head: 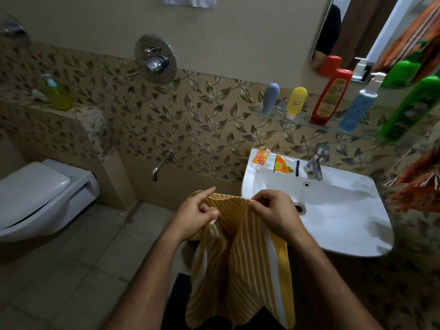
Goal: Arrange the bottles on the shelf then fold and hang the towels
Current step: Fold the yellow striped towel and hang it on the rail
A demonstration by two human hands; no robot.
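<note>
You hold the towel (238, 258) in mid-air before the sink's (345, 210) front-left edge, its long axis hanging straight down from your fingers. Your right hand (276, 213) pinches the top hem, fingers curled; your left hand (197, 213) grips the other top corner, forefinger pointing out. Both are equally near. The towel is yellow with white stripes, bunched and unfolded. Bottles (331, 96) already stand along the shelf (307, 120).

Home bathroom, white wall-hung toilet with closed lid (35, 194), white ceramic washbasin (333, 210) with chrome tap (316, 163), round chrome shower mixer (154, 58) on leaf-patterned beige tiles (202, 115), glass wall shelf (309, 120) of toiletry bottles, wall mirror (357, 32)
</note>
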